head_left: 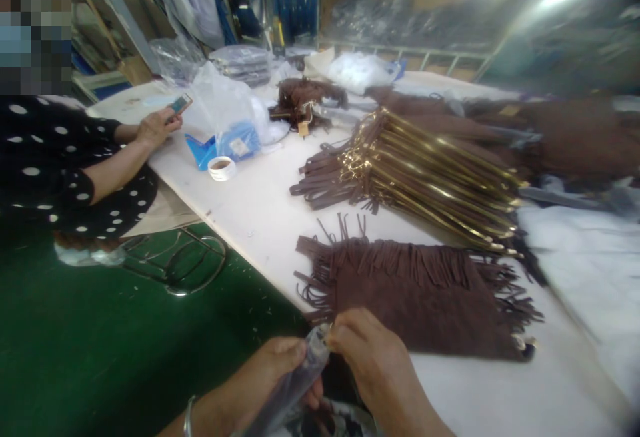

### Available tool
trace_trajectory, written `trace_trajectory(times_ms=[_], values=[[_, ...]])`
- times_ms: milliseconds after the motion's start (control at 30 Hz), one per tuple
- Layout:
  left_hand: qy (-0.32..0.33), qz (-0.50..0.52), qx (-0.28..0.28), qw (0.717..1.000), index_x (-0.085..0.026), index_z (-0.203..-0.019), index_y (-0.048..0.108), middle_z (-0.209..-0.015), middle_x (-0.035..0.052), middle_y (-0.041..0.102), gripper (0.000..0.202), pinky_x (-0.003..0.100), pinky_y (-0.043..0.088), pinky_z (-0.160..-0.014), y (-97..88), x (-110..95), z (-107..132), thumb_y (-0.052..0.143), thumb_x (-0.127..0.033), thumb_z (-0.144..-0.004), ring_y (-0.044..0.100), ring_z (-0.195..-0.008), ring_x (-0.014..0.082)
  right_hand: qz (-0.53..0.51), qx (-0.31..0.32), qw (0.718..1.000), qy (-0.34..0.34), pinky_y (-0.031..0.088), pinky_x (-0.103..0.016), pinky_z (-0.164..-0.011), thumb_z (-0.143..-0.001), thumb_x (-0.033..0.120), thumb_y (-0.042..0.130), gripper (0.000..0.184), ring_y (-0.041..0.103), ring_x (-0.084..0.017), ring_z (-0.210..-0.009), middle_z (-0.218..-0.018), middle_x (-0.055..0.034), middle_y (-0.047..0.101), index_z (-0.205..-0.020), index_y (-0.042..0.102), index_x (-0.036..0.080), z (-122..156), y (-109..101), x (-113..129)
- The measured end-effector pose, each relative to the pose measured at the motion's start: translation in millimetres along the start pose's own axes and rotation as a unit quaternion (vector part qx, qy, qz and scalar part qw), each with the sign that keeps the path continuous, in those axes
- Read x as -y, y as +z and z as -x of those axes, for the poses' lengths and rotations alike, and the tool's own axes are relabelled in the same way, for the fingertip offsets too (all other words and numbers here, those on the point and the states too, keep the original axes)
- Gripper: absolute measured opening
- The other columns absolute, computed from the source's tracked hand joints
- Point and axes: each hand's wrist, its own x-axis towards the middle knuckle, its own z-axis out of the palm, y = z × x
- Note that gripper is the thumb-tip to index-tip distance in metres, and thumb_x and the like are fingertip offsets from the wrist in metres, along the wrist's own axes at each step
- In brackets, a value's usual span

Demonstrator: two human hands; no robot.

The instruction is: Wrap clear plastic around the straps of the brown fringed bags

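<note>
Both hands are working together at the near edge of the white table (250, 203): the left hand (273, 373) is pinching a clear plastic bag (295, 383) from below, and the right hand (373, 363) is closing its fingertips on the bag's top rim, so the two are clamped on the same thin film just off the table's edge. Whether the mouth of the bag is already opening is hard to tell, since the film is blurred.

Lying flat just beyond the hands, near that same edge, is a brown fringed suede piece (420, 290), its tassels trailing over the table's lip. Further in, towards the middle, a stack of similar pieces with gold trim (430, 170) is fanning out, and a roll of tape (221, 168) is sitting towards the far left corner, beside a co-worker's hand (155, 127) holding a phone.

The main risk, as I judge it, is the slippery film sliding out of the pinch, or tearing if the hands are pulling apart too hard. A sleeve or wrist brushing the overhanging fringe could also drag the suede piece off the edge onto the green floor (100, 357).
</note>
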Motion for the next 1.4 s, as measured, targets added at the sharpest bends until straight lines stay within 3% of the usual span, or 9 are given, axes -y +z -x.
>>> trace_trajectory(times_ms=[167, 333, 467, 700, 900, 1000, 1200, 1300, 1400], values=[[-0.018, 0.025, -0.008, 1.0, -0.008, -0.081, 0.066, -0.073, 0.0148, 0.069, 0.044, 0.029, 0.049, -0.065, 12.8, -3.3, -8.8, 0.06, -0.05, -0.088, 0.064, -0.062, 0.0194, -0.017, -0.025, 0.999, -0.011, 0.043, -0.027, -0.069, -0.092, 0.012, 0.052, 0.016, 0.055, -0.017, -0.082, -0.089, -0.0016, 0.062, -0.088, 0.064, 0.022, 3.3, 1.0, 1.5], [-0.052, 0.023, -0.035, 0.998, -0.008, -0.085, 0.066, -0.074, 0.0119, 0.067, 0.043, 0.026, 0.048, -0.059, 27.3, -9.6, -14.9, 0.063, -0.052, -0.085, 0.062, -0.059, 0.0164, -0.061, -0.026, 0.997, 0.031, 0.048, -0.029, -0.073, -0.095, 0.01, 0.04, 0.033, 0.06, -0.018, -0.084, -0.095, -0.0018, 0.067, -0.123, 0.052, 0.023, 13.6, -5.4, 1.0], [-0.043, 0.044, -0.04, 0.997, -0.009, -0.085, 0.065, -0.073, 0.0112, 0.065, 0.043, 0.031, 0.05, -0.061, 31.0, -10.6, -17.3, 0.066, -0.052, -0.082, 0.061, -0.059, 0.0174, -0.074, -0.01, 0.997, 0.028, 0.051, -0.032, -0.083, -0.094, 0.011, 0.043, 0.041, 0.06, -0.018, -0.093, -0.108, -0.0039, 0.065, -0.134, 0.04, 0.022, 21.1, -7.8, -1.1], [-0.04, 0.047, -0.055, 0.997, -0.011, -0.086, 0.065, -0.074, 0.0098, 0.065, 0.044, 0.033, 0.052, -0.062, 28.2, -1.9, -20.1, 0.067, -0.054, -0.081, 0.059, -0.059, 0.0175, -0.017, -0.074, 0.996, 0.043, 0.052, -0.032, -0.075, -0.093, 0.01, 0.042, 0.03, 0.062, -0.019, -0.084, -0.095, -0.002, 0.066, -0.118, 0.052, 0.023, 14.4, 5.7, 5.1], [-0.027, 0.145, 0.002, 0.989, -0.006, -0.103, 0.066, -0.089, 0.0189, 0.069, 0.041, 0.034, 0.052, -0.071, 17.6, 1.9, -2.3, 0.056, -0.044, -0.091, 0.067, -0.072, 0.0226, 0.01, -0.102, 0.993, 0.058, 0.051, -0.03, -0.071, -0.095, 0.016, 0.042, 0.023, 0.063, -0.019, -0.081, -0.09, -0.0024, 0.066, -0.113, 0.055, 0.022, 13.3, 11.4, 10.4], [-0.034, 0.171, 0.002, 0.985, -0.006, -0.1, 0.065, -0.095, 0.0219, 0.069, 0.032, 0.034, 0.052, -0.073, 12.3, 10.2, 2.8, 0.06, -0.036, -0.09, 0.067, -0.074, 0.0223, 0.04, -0.129, 0.99, 0.041, 0.052, -0.032, -0.071, -0.095, 0.016, 0.04, 0.021, 0.063, -0.02, -0.078, -0.087, -0.0033, 0.066, -0.109, 0.056, 0.021, 12.1, 14.0, 13.0], [-0.042, 0.172, -0.082, 0.981, -0.013, -0.088, 0.061, -0.078, 0.01, 0.067, 0.024, 0.031, 0.053, -0.059, 16.5, 18.4, -8.0, 0.074, -0.027, -0.075, 0.062, -0.063, 0.0181, 0.11, -0.157, 0.98, 0.044, 0.054, -0.037, -0.066, -0.096, 0.015, 0.037, 0.021, 0.062, -0.023, -0.075, -0.082, -0.0067, 0.064, -0.102, 0.057, 0.018, 12.7, 20.7, 16.0], [-0.042, 0.153, -0.1, 0.982, -0.015, -0.084, 0.059, -0.073, 0.007, 0.065, 0.022, 0.028, 0.051, -0.051, 21.0, 15.7, -10.9, 0.074, -0.025, -0.072, 0.058, -0.057, 0.0156, 0.13, -0.188, 0.973, 0.031, 0.055, -0.038, -0.076, -0.097, 0.016, 0.038, 0.023, 0.064, -0.026, -0.092, -0.098, -0.0126, 0.066, -0.109, 0.057, 0.016, 31.1, 31.2, 18.9], [-0.03, 0.122, -0.116, 0.985, -0.015, -0.082, 0.058, -0.073, 0.0064, 0.064, 0.021, 0.025, 0.049, -0.048, 24.2, 14.3, -8.3, 0.073, -0.025, -0.071, 0.056, -0.056, 0.0148, 0.079, -0.2, 0.976, 0.045, 0.054, -0.031, -0.085, -0.098, 0.016, 0.041, 0.025, 0.065, -0.022, -0.099, -0.104, -0.0109, 0.067, -0.117, 0.057, 0.019, 57.1, 50.4, 24.8]])
